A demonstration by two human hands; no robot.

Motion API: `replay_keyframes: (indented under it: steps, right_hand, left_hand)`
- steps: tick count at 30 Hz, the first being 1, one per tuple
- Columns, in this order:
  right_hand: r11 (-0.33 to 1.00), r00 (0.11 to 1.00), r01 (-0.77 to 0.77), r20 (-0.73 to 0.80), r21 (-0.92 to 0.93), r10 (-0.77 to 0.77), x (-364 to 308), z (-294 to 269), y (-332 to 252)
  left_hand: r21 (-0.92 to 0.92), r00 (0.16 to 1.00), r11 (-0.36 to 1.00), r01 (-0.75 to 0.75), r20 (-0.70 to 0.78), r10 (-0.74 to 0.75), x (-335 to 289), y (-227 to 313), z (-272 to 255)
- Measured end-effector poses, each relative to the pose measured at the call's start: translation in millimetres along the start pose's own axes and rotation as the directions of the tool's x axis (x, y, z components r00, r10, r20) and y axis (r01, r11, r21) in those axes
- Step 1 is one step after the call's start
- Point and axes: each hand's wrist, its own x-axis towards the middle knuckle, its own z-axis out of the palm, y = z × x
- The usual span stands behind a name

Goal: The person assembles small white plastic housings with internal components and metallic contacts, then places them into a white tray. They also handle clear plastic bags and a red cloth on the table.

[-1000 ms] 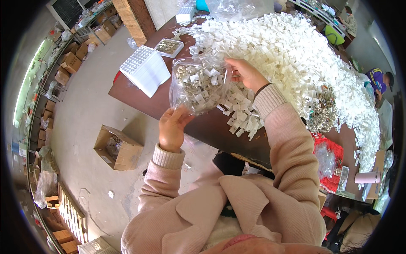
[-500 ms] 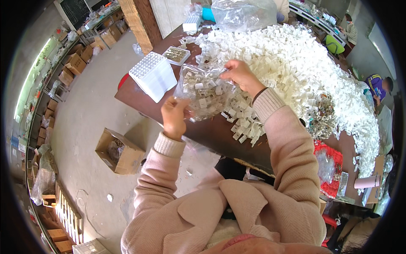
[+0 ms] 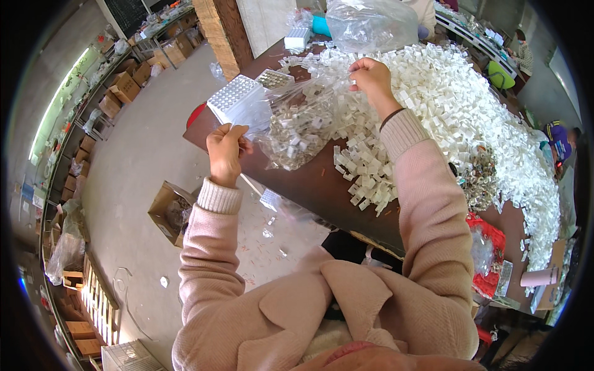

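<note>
A clear plastic bag [image 3: 296,133] with small metal and whitish pieces in it is stretched between my two hands above the brown table. My left hand [image 3: 226,150] is closed on its left edge, thumb and fingers pinched together. My right hand [image 3: 372,79] is closed on the far right edge, over the border of the large heap of small white plastic pieces [image 3: 433,99]. Left of the bag stands a stack of white trays [image 3: 240,102] with round hollows. Behind it lies a tray of small metal parts [image 3: 274,78], partly covered by the bag's film.
A large clear bag [image 3: 371,26] stands at the table's far side, near another person's sleeve. Metal parts [image 3: 479,176] lie by the heap, and a red basket [image 3: 489,247] sits at the right. An open cardboard box [image 3: 168,213] is on the floor at left.
My hands have moved apart, the left outward and the right up and outward, spreading the bag wider. Its film now reaches across part of the tray stack.
</note>
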Motion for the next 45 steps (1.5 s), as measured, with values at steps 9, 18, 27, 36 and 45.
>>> replay_keyframes:
  steps: [9,18,27,36,45]
  right_hand:
    - [0.318,0.472,0.859,0.381,-0.401,-0.795,-155,56,-11]
    - [0.367,0.558,0.816,0.44,-0.447,-0.704,-178,102,6]
    - [0.243,0.468,0.856,0.487,-0.456,-0.738,-185,89,28]
    - [0.414,0.52,0.811,0.185,-0.413,-0.834,-182,57,7]
    - [0.722,0.742,0.599,-0.097,-0.346,-0.663,-142,-16,-15]
  left_hand:
    - [0.681,0.68,0.231,-0.695,0.518,0.519,-2,70,26]
    - [-0.01,0.002,-0.113,-0.994,0.995,-0.101,60,85,189]
    - [0.002,-0.011,0.128,-0.992,0.995,-0.094,106,25,237]
    - [0.409,0.506,0.336,-0.849,0.812,0.29,154,61,148]
    - [0.502,0.881,0.743,-0.443,0.397,0.257,138,75,34]
